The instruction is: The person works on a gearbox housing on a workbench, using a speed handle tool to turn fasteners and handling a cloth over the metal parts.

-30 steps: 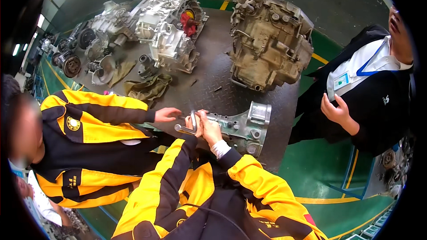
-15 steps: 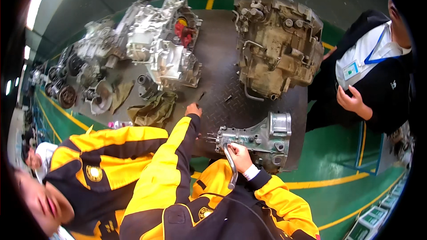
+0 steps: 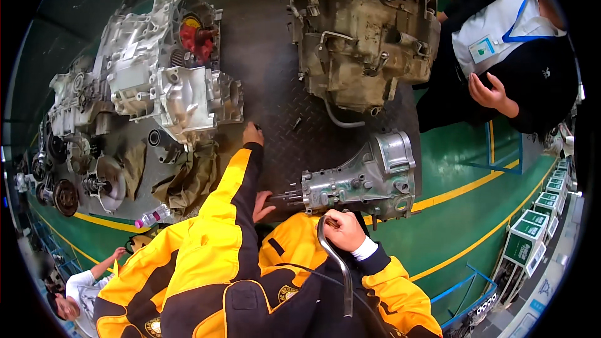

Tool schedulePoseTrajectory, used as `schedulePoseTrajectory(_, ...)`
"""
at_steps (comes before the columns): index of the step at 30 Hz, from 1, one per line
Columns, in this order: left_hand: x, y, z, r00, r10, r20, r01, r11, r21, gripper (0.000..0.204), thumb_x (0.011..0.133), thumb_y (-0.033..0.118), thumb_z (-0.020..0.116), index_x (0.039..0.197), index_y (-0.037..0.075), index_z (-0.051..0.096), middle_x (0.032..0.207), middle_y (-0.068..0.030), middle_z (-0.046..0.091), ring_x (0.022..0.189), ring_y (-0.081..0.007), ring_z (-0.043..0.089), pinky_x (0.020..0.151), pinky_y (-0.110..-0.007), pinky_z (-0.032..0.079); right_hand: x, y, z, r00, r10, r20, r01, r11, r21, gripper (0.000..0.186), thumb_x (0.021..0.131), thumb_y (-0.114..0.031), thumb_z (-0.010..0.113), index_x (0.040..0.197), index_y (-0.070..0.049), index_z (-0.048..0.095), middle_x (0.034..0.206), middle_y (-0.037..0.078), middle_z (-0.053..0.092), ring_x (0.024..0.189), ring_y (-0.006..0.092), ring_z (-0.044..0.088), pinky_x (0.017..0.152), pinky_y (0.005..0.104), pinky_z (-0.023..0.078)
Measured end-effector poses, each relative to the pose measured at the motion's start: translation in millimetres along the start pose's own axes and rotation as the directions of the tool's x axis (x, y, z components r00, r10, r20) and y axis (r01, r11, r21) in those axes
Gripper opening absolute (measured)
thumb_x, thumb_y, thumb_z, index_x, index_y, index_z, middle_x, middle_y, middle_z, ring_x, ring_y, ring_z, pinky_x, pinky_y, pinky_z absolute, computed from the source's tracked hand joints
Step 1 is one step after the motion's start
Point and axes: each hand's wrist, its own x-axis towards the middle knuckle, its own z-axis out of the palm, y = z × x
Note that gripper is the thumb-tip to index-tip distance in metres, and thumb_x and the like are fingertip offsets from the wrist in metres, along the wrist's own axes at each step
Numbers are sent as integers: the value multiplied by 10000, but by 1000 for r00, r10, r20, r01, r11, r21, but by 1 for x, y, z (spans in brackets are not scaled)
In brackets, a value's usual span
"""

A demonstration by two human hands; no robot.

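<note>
Bent metal bar (image 3: 339, 260), held just in front of our jacket (image 3: 270, 313), could in our judgement slip or swing against us, the cause being a right hand (image 3: 344, 230) closed round only its upper part, with the long lower end unsupported. We record its look as smooth and bright grey, curved near the top and straighter toward the free end. Farther out, another person's hand (image 3: 261, 205) is beside the slim rods (image 3: 288, 196) of a metal housing (image 3: 357, 178) on the counter (image 3: 260, 81), and beyond it our left hand (image 3: 253, 134) is at a small dark piece (image 3: 258, 127), whether pinching it we cannot tell.
</note>
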Motion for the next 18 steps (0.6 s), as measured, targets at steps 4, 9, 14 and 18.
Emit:
schedulePoseTrajectory(4,-59,72,-9,929,287,235,-30,689,-724,287,800,34,633,1084,21,589,815,-101,650,721,-172,637,689,-313,515,-1,15,4,1000,19,-21,-18,1000,21,161,789,-161,665,807,-15,600,566,125,536,480,263,569,481,306,427)
schedulePoseTrajectory(9,-151,133,-82,745,525,412,-81,685,-724,232,791,24,676,1011,13,605,793,-72,652,747,-127,642,695,-272,514,0,7,7,999,39,4,-39,999,20,160,791,-158,658,810,-10,599,557,128,527,475,265,564,492,305,435)
schedulePoseTrajectory(14,-168,133,-68,805,505,311,-211,733,-647,206,758,11,680,952,18,612,811,-122,673,768,-214,675,739,-295,526,1,7,10,997,51,54,-51,999,0,178,810,-187,641,828,-13,607,586,139,542,507,268,580,519,322,450)
schedulePoseTrajectory(18,-171,141,-71,851,445,280,-240,802,-546,186,750,11,670,931,19,627,843,-146,678,777,-261,674,746,-317,527,-1,8,9,993,21,113,-20,1000,-11,230,831,-237,650,863,-12,610,629,133,579,543,265,590,544,321,455)
